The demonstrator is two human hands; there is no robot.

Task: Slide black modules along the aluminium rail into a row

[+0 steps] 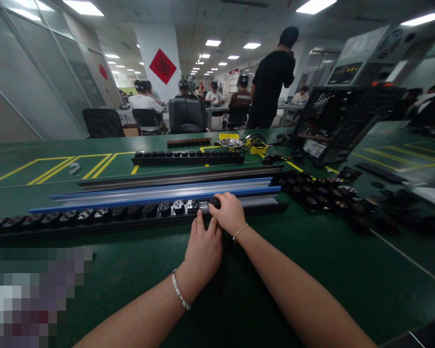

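Observation:
A long black rail [105, 225] lies across the bench in front of me. A row of black round modules [149, 210], some with shiny metal tops, sits along its channel. My right hand [231, 213] is closed in a pinch around a black round module [214, 202] at the rail's right part, just past the last one in the row. Below and to its left, my left hand [204, 245] has its fingers stretched out against the rail's front edge and the channel. Its thumb side meets my right fingers, and the contact there is partly hidden.
Blue-edged rails [159, 189] lie just behind. A second filled rail [188, 158] is farther back. Many loose black modules [322, 193] are heaped at right, near an open computer case [326, 125]. A metal dish [231, 143] stands at the back. People sit beyond; one person [271, 82] stands.

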